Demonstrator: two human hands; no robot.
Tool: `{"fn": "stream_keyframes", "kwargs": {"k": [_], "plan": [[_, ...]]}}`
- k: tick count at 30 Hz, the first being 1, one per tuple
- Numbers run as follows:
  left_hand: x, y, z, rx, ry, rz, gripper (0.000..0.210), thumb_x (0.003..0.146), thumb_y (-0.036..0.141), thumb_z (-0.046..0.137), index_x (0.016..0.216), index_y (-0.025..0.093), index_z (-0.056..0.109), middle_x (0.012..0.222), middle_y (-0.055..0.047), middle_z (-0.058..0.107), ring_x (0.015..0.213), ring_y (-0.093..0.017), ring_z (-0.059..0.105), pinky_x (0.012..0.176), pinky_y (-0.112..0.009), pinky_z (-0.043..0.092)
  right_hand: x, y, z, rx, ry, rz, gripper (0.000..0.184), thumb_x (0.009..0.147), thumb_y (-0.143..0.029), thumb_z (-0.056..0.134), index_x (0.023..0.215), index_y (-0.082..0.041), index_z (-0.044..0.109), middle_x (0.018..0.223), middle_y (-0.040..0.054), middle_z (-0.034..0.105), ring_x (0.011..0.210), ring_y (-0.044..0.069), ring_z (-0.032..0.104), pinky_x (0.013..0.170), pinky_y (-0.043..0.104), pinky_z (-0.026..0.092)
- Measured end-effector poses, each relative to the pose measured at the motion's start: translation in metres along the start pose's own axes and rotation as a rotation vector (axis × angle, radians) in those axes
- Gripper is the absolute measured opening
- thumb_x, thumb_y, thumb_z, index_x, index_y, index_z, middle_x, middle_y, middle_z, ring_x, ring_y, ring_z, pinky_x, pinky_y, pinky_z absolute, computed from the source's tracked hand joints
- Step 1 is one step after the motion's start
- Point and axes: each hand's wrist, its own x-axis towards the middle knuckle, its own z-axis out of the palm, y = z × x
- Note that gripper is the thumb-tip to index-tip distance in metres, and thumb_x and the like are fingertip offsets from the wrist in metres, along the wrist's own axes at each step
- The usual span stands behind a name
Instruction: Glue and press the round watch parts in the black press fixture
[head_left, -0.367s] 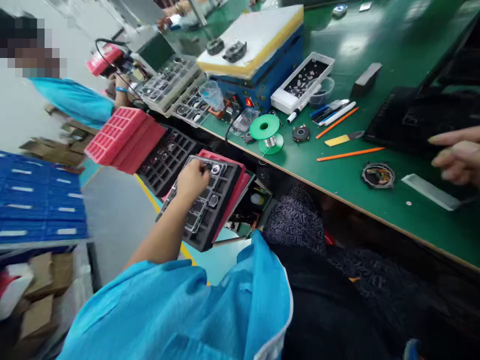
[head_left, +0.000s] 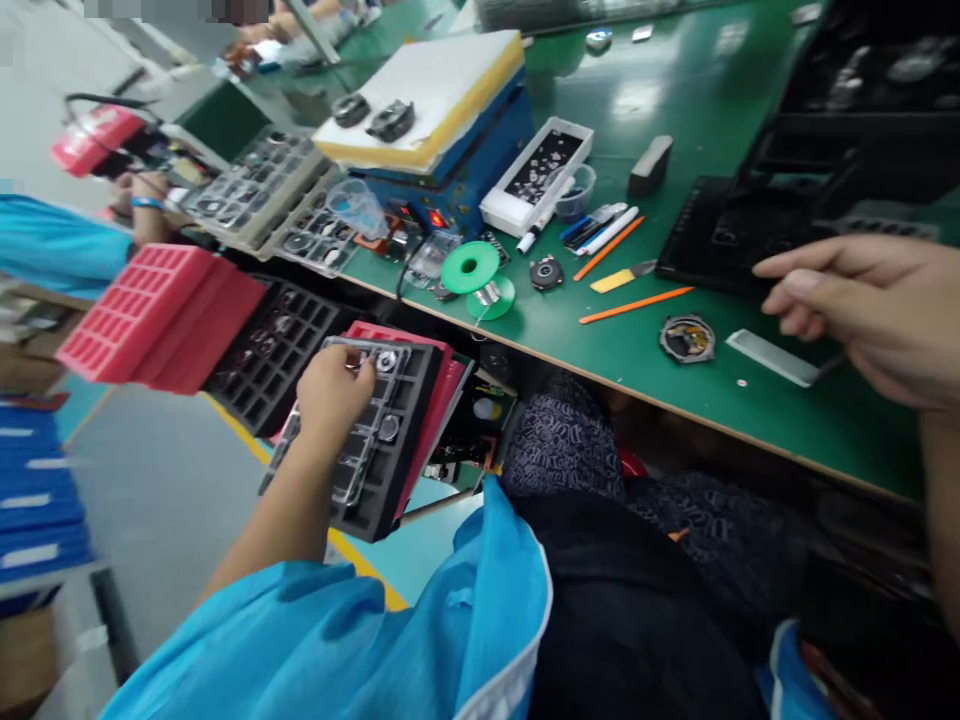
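Over a clear plastic tray [head_left: 352,485] on a black foam tray [head_left: 409,430] is my left hand [head_left: 330,395], its fingers pinched together low over the compartments. What sits between those fingertips is mostly hidden. Round silver watch parts, such as a watch part [head_left: 387,361] beside the fingertips and another watch part [head_left: 388,428], lie in the clear tray. My right hand [head_left: 862,310] hovers over the bench's right side, index finger stretched out and the others loosely curled, with nothing visible in it. Below and left of it, an open watch case [head_left: 687,339] shows its inner parts.
Red foam trays [head_left: 142,320] are stacked left. On the green bench [head_left: 637,375] are a solder spool [head_left: 470,266], orange sticks [head_left: 637,305], a yellow-handled blade [head_left: 615,281], a white parts box [head_left: 536,180], a metal strip [head_left: 774,358] and a black stand [head_left: 705,230]. Another person's hand [head_left: 146,187] works far left.
The view has swung rightward, so the bench items appear farther left. My right hand shows more fully, fingers loosely curled. My left hand remains over the tray.
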Motion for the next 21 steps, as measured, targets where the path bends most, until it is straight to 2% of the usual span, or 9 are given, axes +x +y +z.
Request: {"fn": "stream_keyframes", "kwargs": {"k": [2,5,7,8,10,12,15,18,21], "plan": [[-0.007,0.025,-0.009,-0.137,0.137,0.186,0.027,0.104,0.040,0.060,0.109,0.018,0.073,0.102,-0.013,0.076,0.102,-0.035,0.076,0.095,-0.047,0.061,-0.002,-0.011,0.003,0.091,0.009,0.052,0.020,0.098,-0.022,0.077,0.115,-0.019,0.086,0.090,0.0089,0.077,0.067,0.010,0.065,0.059,0.023,0.047],[-0.020,0.076,-0.029,-0.437,0.308,0.677,0.018,0.105,0.038,0.068,0.106,0.021,0.074,0.096,-0.006,0.078,0.086,-0.025,0.075,0.083,-0.039,0.060,-0.003,-0.015,0.006,0.167,-0.001,0.033,0.015,0.099,-0.017,0.076,0.111,-0.015,0.085,0.087,0.0072,0.077,0.063,0.008,0.061,0.058,0.022,0.046],[-0.029,0.118,-0.042,-0.612,0.303,1.031,0.007,0.105,0.028,0.073,0.108,0.022,0.074,0.102,-0.005,0.080,0.093,-0.022,0.077,0.087,-0.036,0.061,-0.002,-0.012,0.005,0.201,-0.023,-0.002,0.013,0.099,-0.022,0.079,0.110,-0.017,0.085,0.087,0.0062,0.077,0.064,0.008,0.060,0.059,0.022,0.047],[-0.033,0.142,-0.048,-0.670,0.287,1.156,0.007,0.105,0.025,0.073,0.111,0.021,0.073,0.104,-0.005,0.080,0.096,-0.022,0.077,0.088,-0.035,0.062,-0.001,-0.010,0.005,0.215,-0.028,-0.015,0.013,0.099,-0.025,0.080,0.109,-0.018,0.085,0.087,0.0057,0.077,0.064,0.009,0.060,0.058,0.022,0.047],[-0.041,0.191,-0.056,-0.724,0.218,1.310,0.015,0.106,0.027,0.074,0.119,0.019,0.072,0.111,-0.007,0.079,0.096,-0.021,0.076,0.087,-0.034,0.063,0.000,-0.006,0.004,0.237,-0.032,-0.029,0.015,0.097,-0.030,0.083,0.107,-0.019,0.085,0.087,0.0048,0.077,0.064,0.009,0.060,0.057,0.022,0.048],[-0.048,0.237,-0.059,-0.693,0.135,1.376,0.034,0.106,0.038,0.077,0.130,0.015,0.069,0.123,-0.013,0.077,0.100,-0.024,0.076,0.090,-0.038,0.064,0.002,-0.004,0.002,0.250,-0.038,-0.027,0.017,0.095,-0.032,0.084,0.106,-0.019,0.085,0.086,0.0039,0.077,0.063,0.009,0.060,0.057,0.021,0.050],[-0.057,0.292,-0.059,-0.501,-0.008,1.328,0.064,0.098,0.058,0.085,0.136,0.010,0.066,0.132,-0.021,0.072,0.117,-0.036,0.074,0.100,-0.050,0.065,0.005,-0.002,0.000,0.282,-0.041,-0.034,0.024,0.091,-0.037,0.088,0.106,-0.018,0.085,0.083,0.0028,0.076,0.062,0.009,0.062,0.054,0.019,0.050],[-0.060,0.320,-0.060,-0.339,-0.105,1.237,0.054,0.097,0.057,0.086,0.119,0.010,0.069,0.121,-0.019,0.070,0.112,-0.038,0.072,0.096,-0.052,0.064,0.006,-0.003,-0.001,0.315,-0.049,-0.042,0.030,0.089,-0.042,0.091,0.105,-0.018,0.084,0.083,0.0022,0.076,0.061,0.009,0.064,0.053,0.018,0.049],[-0.053,0.327,-0.061,-0.354,-0.123,1.274,0.041,0.093,0.048,0.088,0.104,0.014,0.067,0.111,-0.015,0.069,0.104,-0.034,0.072,0.090,-0.048,0.063,0.006,-0.006,-0.002,0.318,-0.069,-0.031,0.029,0.090,-0.043,0.092,0.104,-0.018,0.084,0.083,0.0017,0.076,0.061,0.008,0.062,0.054,0.018,0.049]]}}
